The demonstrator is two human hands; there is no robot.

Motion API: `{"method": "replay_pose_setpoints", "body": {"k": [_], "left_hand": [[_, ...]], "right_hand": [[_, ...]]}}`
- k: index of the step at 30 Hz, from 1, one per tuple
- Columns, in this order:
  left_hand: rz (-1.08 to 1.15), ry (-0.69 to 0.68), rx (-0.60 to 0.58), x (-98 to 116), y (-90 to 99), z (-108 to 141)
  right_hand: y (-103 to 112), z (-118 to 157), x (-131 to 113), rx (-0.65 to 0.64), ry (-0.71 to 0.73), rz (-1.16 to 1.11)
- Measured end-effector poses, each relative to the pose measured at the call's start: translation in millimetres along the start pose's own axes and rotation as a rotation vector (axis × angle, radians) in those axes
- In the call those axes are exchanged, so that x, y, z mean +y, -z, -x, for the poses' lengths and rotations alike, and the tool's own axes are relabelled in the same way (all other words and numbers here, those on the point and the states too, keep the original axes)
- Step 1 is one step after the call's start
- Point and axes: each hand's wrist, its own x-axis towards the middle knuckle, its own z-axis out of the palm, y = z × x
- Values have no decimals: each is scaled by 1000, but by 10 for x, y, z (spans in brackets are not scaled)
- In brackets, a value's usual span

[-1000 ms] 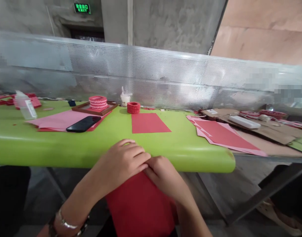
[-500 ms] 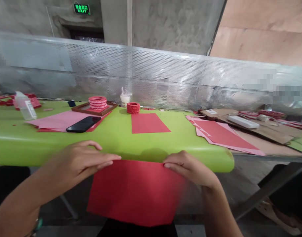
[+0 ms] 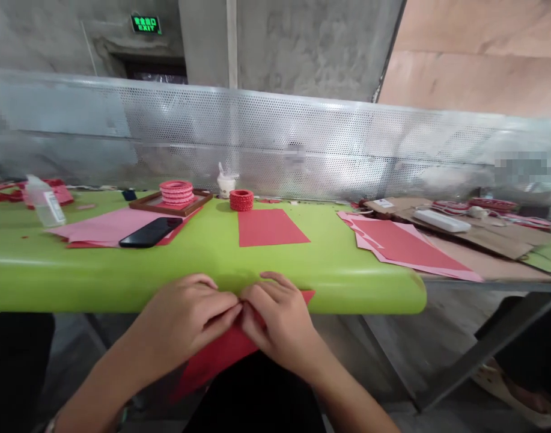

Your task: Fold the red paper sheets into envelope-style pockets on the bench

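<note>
A red paper sheet (image 3: 228,352) hangs below the front edge of the green-covered table, over my lap. My left hand (image 3: 196,313) pinches its upper edge, fingers closed. Right beside it, my right hand (image 3: 275,313) grips the same edge, and the fingertips of both hands nearly meet. One corner of the sheet sticks out to the right behind my right hand. Farther back on the table lies another red sheet (image 3: 273,227), flat, with a red braided ring stack (image 3: 241,200) just behind its left corner.
On the left are a black phone (image 3: 151,233) on pink sheets (image 3: 99,225), a clear bottle (image 3: 45,201), and pink rings (image 3: 176,192) in a brown frame (image 3: 140,203). Paper sheets (image 3: 405,243) and a white power strip (image 3: 441,221) lie right. A cup (image 3: 226,183) stands near the mesh partition (image 3: 324,138).
My hands have come together from the two ends of the sheet's top edge. The sheet, spread wide before, now slants and is partly hidden by my hands.
</note>
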Motion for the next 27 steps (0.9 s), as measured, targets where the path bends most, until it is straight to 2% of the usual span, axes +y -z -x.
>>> {"method": "replay_pose_setpoints", "body": {"k": [3,6,11,13,14,16,18,20,23,25,27], "left_hand": [[-11,3,46,4,-18,15],[-49,31,115,-48,42,82],[-136,121,248,-308,231,277],[-176,176,305,-423,276,324],[-199,188,323,-465,283,325],[-226,137,310,-504,271,276],[-236,-4,256,-489,239,178],[-242,-118,221,-452,215,74],[-253,-145,230,-419,220,-21],[-322,-145,250,-417,229,-52],[-504,-184,274,-411,208,-89]], "right_hand": [[-34,-9,53,46,-3,38],[12,40,190,68,-3,80],[179,207,615,20,-65,132],[246,254,793,11,-158,255],[272,260,854,48,-231,359],[298,225,886,147,-333,460],[290,138,797,207,-303,349],[258,27,645,128,-180,109],[199,-113,466,-154,-89,-60],[161,-170,417,-258,-143,-43],[123,-211,395,-322,-240,58]]}}
